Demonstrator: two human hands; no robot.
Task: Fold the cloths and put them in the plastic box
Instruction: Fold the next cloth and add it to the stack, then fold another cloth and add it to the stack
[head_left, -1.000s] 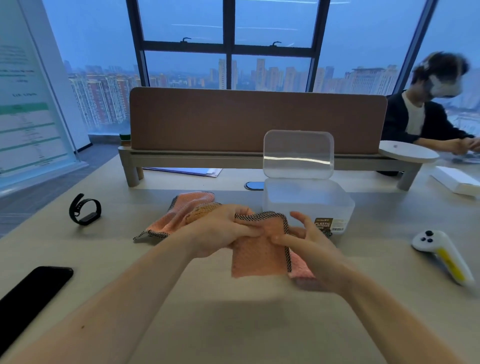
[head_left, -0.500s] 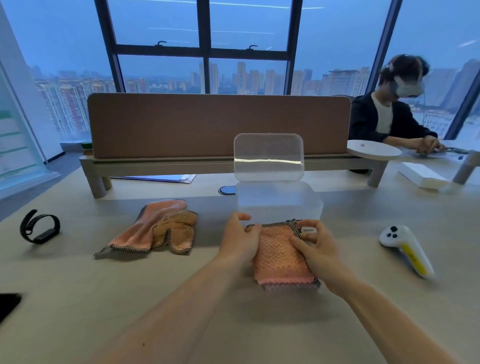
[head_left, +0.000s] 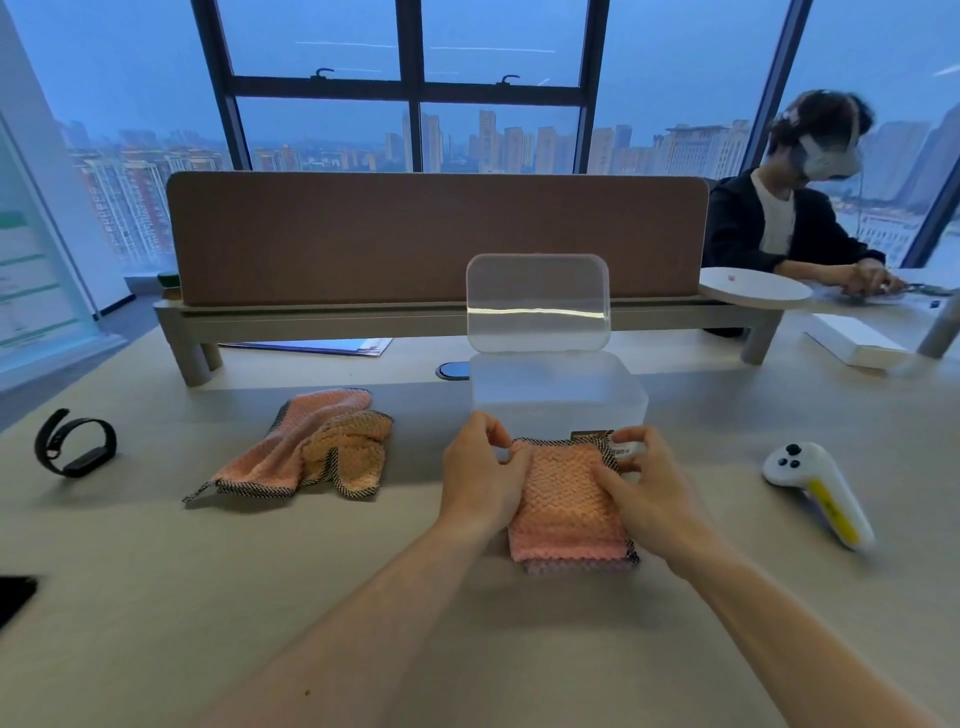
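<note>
Two hands grip one folded pink cloth (head_left: 569, 501) by its side edges: the left hand (head_left: 480, 480) pinches the left border and the right hand (head_left: 647, 491) clamps the right, fingers (head_left: 605, 475) curled over the top, probably to keep the fold from springing open before lifting. The cloth lies on the tabletop (head_left: 363, 597) just in front of the plastic box (head_left: 558, 397), whose lid (head_left: 537, 301) stands open behind it, so nothing blocks the way in. Left of the box two unfolded cloths (head_left: 311, 449) lie heaped, waiting their turn. Farther out sit a wristband (head_left: 75, 449) and a white controller (head_left: 818, 491), both well apart.
</note>
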